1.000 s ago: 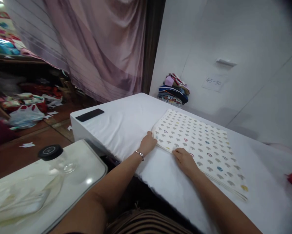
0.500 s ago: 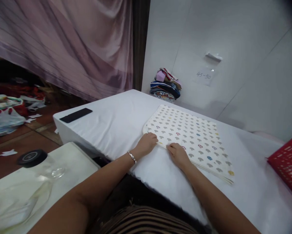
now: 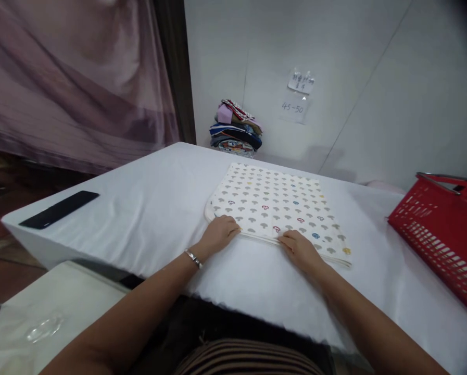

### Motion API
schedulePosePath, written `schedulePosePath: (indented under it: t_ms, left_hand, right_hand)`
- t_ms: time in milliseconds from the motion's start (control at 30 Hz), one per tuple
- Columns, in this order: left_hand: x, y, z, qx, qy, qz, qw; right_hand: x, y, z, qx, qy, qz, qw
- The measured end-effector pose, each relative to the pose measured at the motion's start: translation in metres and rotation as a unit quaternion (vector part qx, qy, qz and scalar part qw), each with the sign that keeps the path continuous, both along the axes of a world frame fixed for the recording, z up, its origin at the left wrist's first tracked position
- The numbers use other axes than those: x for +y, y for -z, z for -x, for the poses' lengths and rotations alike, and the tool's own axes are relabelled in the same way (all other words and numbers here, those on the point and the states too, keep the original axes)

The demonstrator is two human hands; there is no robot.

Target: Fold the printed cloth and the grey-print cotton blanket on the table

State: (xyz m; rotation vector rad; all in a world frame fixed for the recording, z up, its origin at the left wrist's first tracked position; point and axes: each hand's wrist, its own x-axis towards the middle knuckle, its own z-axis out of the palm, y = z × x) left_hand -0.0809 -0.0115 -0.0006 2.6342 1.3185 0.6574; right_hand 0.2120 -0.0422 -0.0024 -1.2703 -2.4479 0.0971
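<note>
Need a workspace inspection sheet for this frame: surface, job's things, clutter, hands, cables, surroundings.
Surface: table under a white cover, slightly wrinkled.
Job's things: folded cloth with a small printed pattern, lying flat in several layers near the table's front edge.
Clutter: black phone at the left corner; red basket at the right; stack of clothes at the far edge by the wall.
Hands: left hand, fingers curled at the cloth's near edge, grip unclear; right hand flat on the same edge.
Cables: nothing seen.
Surroundings: pink curtain at the left; white wall with paper notes; pale side table near left.
</note>
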Motion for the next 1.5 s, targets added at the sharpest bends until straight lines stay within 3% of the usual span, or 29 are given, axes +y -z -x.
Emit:
schedulePosePath:
  t_ms: [200,500,767,1033,1500]
  left_hand:
    - [0.007,0.002,-0.022,0.009,0.041,0.027,0.999]
    - [0.013,0.01,-0.019,-0.103,0.03,0.095,0.99]
    - [0.012,0.008,-0.018,-0.11,0.045,0.085,0.989]
    - [0.012,0.009,-0.015,-0.021,0.076,0.029,0.996]
    - [0.008,0.006,-0.02,-0.018,0.049,0.009,0.999]
  right_hand:
    - [0.006,0.007,0.019,-0.019,0.002,-0.033,0.999]
    - [0.005,0.02,0.016,0.018,0.005,-0.064,0.998]
    - [0.005,0.02,0.016,0.021,-0.008,-0.081,0.996]
    - [0.003,0.018,0.018,0.014,-0.007,-0.062,0.998]
    - [0.003,0.02,0.011,0.059,0.016,-0.03,0.998]
